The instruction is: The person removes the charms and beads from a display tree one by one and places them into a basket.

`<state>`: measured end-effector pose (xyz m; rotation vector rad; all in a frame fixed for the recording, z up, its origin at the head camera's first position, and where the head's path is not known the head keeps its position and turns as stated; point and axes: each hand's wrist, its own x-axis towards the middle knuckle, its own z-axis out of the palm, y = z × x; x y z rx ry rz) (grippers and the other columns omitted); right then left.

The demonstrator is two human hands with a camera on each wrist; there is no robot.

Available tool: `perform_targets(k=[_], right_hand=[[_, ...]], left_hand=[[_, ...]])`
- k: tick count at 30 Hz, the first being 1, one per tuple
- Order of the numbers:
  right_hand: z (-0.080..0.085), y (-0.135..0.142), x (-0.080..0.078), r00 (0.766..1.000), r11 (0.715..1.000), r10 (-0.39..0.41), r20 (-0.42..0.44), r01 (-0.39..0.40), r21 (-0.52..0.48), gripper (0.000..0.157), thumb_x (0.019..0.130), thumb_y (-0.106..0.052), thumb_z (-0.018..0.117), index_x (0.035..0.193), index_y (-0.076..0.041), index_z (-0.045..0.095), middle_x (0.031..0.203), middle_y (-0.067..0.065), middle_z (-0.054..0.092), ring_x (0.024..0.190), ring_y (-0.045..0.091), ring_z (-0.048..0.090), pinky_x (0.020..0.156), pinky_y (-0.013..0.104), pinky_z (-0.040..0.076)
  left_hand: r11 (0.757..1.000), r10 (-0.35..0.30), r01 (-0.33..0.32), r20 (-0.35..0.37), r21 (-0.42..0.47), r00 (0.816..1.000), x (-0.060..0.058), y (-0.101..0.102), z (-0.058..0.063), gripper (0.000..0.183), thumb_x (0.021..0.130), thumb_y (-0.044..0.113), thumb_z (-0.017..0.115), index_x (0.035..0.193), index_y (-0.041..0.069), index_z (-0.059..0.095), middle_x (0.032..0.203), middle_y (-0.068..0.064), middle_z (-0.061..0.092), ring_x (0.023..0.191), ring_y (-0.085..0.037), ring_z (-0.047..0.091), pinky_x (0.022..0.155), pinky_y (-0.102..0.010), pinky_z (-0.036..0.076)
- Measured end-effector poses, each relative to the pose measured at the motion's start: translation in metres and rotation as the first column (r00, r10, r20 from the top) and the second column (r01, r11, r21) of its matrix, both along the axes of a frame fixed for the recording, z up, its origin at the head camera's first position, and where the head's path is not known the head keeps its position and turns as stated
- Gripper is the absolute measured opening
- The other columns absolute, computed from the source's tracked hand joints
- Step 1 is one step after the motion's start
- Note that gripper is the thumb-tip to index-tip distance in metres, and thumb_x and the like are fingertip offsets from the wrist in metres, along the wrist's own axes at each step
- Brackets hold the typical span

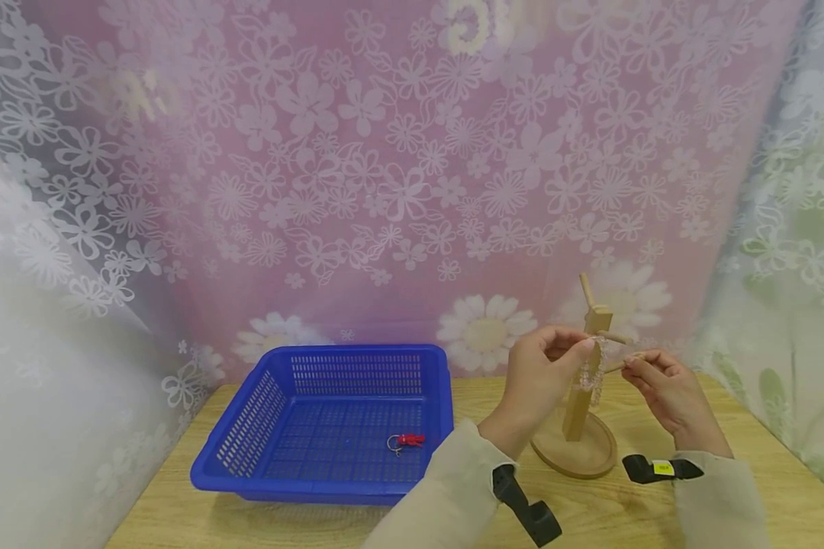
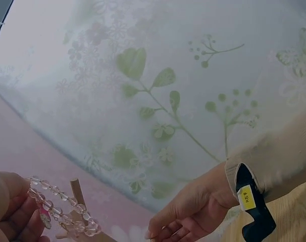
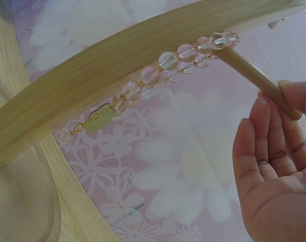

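My left hand (image 1: 539,374) pinches a bracelet of clear and pale pink beads (image 2: 67,214) between thumb and fingers, beside the upright post of a wooden stand (image 1: 578,412). A pink charm hangs near the fingertips in the left wrist view. The right hand (image 3: 279,156) holds the free end of a wooden peg (image 3: 259,78) between thumb and fingers. In the right wrist view, beads (image 3: 168,61) hang at the root of that peg, along the post, with a gold chain and a flat charm at their lower end. I cannot tell whether both views show one bracelet.
A blue plastic basket (image 1: 323,488) stands on the wooden table (image 1: 748,442), left of the stand. Inside it lies a red keychain (image 1: 410,440) with a metal ring. More pegs jut from the post's top. A flowered curtain (image 1: 384,191) closes off the back.
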<state>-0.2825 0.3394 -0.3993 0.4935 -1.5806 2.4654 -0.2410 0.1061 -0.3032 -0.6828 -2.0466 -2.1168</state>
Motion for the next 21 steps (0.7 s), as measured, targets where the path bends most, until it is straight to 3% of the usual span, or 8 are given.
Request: perform_targets(k=[9, 21], right_hand=[[0.0, 0.0, -0.001, 1.0, 1.0, 0.002, 0.008, -0.001, -0.013, 0.021, 0.094, 0.006, 0.047, 0.088, -0.006, 0.063, 0.087, -0.001, 0.067, 0.082, 0.01, 0.065, 0.077, 0.02, 0.053], [0.0, 0.0, -0.001, 0.999, 1.0, -0.013, 0.032, 0.014, -0.007, 0.021, 0.094, 0.005, 0.049, 0.088, -0.008, 0.064, 0.086, -0.002, 0.068, 0.08, 0.009, 0.065, 0.076, 0.019, 0.053]], left_hand=[[1.0, 0.003, -0.003, -0.043, -0.009, 0.999, -0.008, -0.023, -0.01, 0.015, 0.088, 0.02, 0.067, 0.094, 0.007, 0.07, 0.089, -0.007, 0.069, 0.074, 0.003, 0.058, 0.071, -0.016, 0.049], [0.997, 0.067, -0.067, -0.006, -0.023, 0.998, -0.018, -0.053, -0.026, 0.015, 0.088, 0.019, 0.067, 0.096, 0.007, 0.07, 0.088, -0.007, 0.069, 0.073, 0.001, 0.057, 0.071, -0.018, 0.049]])
